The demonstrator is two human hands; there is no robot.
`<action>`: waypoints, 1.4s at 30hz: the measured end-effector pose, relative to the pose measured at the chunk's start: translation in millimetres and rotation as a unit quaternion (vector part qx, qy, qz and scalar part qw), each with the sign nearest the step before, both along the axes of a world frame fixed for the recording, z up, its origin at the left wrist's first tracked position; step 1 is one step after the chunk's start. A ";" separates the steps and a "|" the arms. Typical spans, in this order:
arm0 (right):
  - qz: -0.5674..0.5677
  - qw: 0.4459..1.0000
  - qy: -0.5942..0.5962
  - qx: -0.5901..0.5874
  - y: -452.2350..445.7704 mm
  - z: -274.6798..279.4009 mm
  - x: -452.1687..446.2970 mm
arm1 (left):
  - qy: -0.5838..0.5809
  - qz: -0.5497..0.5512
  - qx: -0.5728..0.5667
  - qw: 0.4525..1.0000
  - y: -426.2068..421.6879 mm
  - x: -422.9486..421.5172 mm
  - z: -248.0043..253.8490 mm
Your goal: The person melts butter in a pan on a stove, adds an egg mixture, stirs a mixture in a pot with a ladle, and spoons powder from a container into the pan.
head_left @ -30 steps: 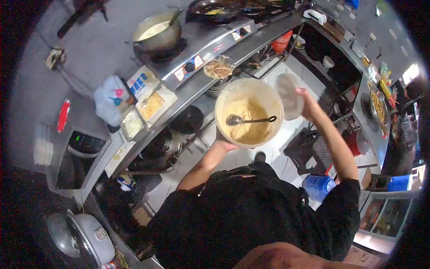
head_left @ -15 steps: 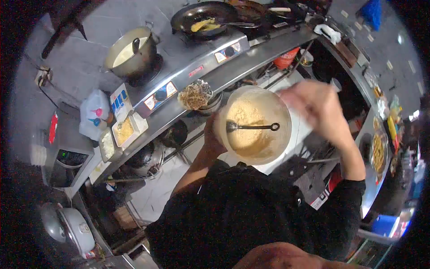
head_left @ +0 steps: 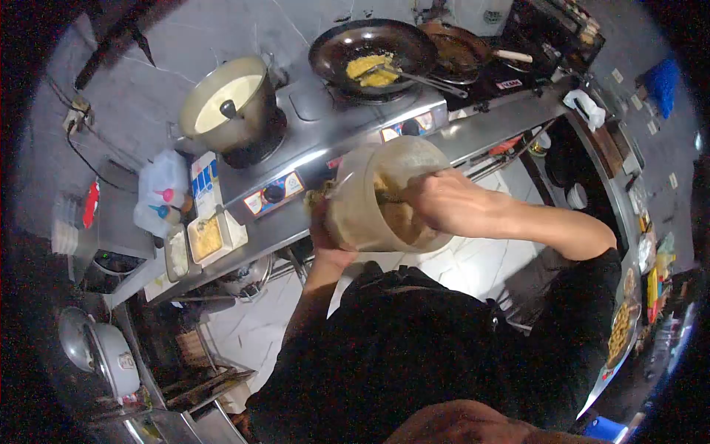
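Note:
A translucent plastic tub of pale yellow powder is tilted on its side in front of me, its mouth facing right. My left hand is wrapped round the tub's left side and base, closed on it. At the mouth, my right hand has its fingers curled inside the rim, closed on the handle of the black spoon, which the hand mostly hides. Some powder shows below the fingers. Behind the tub, a partly covered bowl of brownish crumbs sits at the counter's edge.
On the stove stand a pot of creamy liquid with a ladle and a wok with yellow food and a spatula. A brown pan is beside it. Trays of shredded yellow and white food stand left.
The tub has moved towards the stove and tipped from upright onto its side. My right hand has gone from beside the tub into its mouth, taking hold of the spoon.

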State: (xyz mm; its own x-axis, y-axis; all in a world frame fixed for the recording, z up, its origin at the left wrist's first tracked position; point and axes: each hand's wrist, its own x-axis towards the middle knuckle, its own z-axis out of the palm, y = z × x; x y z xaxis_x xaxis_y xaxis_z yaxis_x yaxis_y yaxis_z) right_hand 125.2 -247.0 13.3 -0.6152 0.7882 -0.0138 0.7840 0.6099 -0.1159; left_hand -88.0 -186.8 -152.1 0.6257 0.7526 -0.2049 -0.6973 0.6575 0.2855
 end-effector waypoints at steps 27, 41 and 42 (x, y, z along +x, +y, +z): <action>-0.088 0.960 0.232 0.127 430.0 -12.4 225.7 | 0.185 0.390 -0.033 0.902 90.1 128.1 113.3; 0.210 0.950 0.214 -0.083 346.3 80.5 170.0 | 0.187 0.477 -0.038 0.858 78.2 158.0 104.3; 0.273 0.944 0.180 -0.049 330.9 75.9 156.5 | 0.168 0.471 -0.037 0.865 77.9 158.4 101.0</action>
